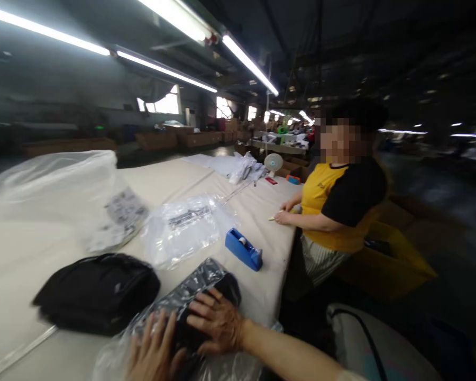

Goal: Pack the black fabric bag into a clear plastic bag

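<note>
Both hands, left [153, 352] and right [216, 323], flat, fingers spread on bagged black garment [206, 286]; left cut off by frame edge

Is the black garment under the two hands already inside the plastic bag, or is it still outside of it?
Partly inside. Clear plastic bag covers the dark garment at its far end; both hands, left hand and right hand, press flat on it. The near end is blurred.

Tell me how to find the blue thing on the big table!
Start at the long cream table. Near its right edge, past the right hand pressing a bagged black garment, sits the tape dispenser. It is the only bright blue, hard thing among floppy clear bags.
</note>
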Demonstrator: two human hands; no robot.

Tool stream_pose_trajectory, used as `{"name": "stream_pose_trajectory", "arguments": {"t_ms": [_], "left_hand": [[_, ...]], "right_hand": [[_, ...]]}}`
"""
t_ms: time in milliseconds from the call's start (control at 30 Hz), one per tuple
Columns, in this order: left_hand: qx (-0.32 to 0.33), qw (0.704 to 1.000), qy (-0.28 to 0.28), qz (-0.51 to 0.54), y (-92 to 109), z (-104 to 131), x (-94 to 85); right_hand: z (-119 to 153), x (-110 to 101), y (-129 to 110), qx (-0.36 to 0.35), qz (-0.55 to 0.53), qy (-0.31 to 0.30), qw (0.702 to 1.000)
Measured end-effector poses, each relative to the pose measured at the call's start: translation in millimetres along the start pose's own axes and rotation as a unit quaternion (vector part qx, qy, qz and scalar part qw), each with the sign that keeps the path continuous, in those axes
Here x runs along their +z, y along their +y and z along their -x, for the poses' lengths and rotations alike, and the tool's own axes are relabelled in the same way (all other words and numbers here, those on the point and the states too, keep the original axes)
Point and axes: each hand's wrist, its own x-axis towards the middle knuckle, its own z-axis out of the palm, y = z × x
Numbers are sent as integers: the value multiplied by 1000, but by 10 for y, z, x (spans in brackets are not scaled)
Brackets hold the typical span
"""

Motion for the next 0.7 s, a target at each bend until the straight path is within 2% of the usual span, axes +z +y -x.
{"name": "stream_pose_trajectory", "arguments": {"t_ms": [67, 133, 167, 333, 467, 600, 700], "left_hand": [[19, 991, -68, -116, 102, 10, 2], [7, 981, -125, -150, 210, 45, -24], [6, 979, -140, -150, 257, 70, -37], [-2, 983, -118, -140, 421, 315, -71], [-2, 989, -97, -109, 437, 488, -56], [-42, 993, -92, -66, 442, 561, -47], [-64, 990, -124, -4, 498, 526, -142]], "right_hand": [[-22, -69, 16, 38, -27, 4, 999], [-11, -98, 72, 104, -37, -7, 994], [11, -95, 111, 114, -43, -21, 992], [259, -58, 235, 62, -42, -22, 997], [373, -73, 214, 40, -28, -4, 999], [395, -37, 226, 22, -25, 10, 999], [439, 45, 311, -14, -35, 54, 998]]}}
